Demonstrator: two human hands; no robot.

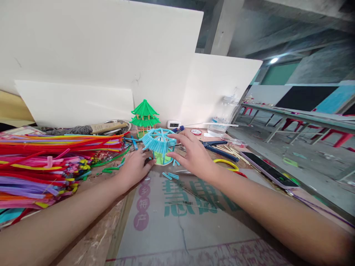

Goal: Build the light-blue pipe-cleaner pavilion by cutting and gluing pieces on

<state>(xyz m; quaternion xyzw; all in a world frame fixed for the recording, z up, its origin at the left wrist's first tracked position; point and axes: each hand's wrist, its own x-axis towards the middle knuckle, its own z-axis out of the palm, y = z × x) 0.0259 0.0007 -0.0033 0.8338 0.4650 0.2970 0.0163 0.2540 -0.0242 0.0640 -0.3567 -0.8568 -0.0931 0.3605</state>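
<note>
A small pavilion model [158,142] made of light blue pipe cleaners stands on a plastic-covered table, with a green floor inside. Blue strips cover the left and front of its roof; bare ribs show on the right. My left hand [135,164] is closed on the lower left of the model, thumb at the base and other fingers partly hidden behind. My right hand [194,153] holds its right side, with index finger on the roof rim and thumb beside a post. Short cut blue pieces [170,176] lie in front. Behind stands a finished-looking green tiered pavilion [144,114].
Bundles of colored pipe cleaners [50,166] fill the left side. To the right are blue-handled pliers [222,149], yellow-handled scissors [227,162], wooden sticks [235,153] and a phone [269,170]. A digital clock [173,124] and plastic bottle [222,114] stand behind, before white boards [97,55].
</note>
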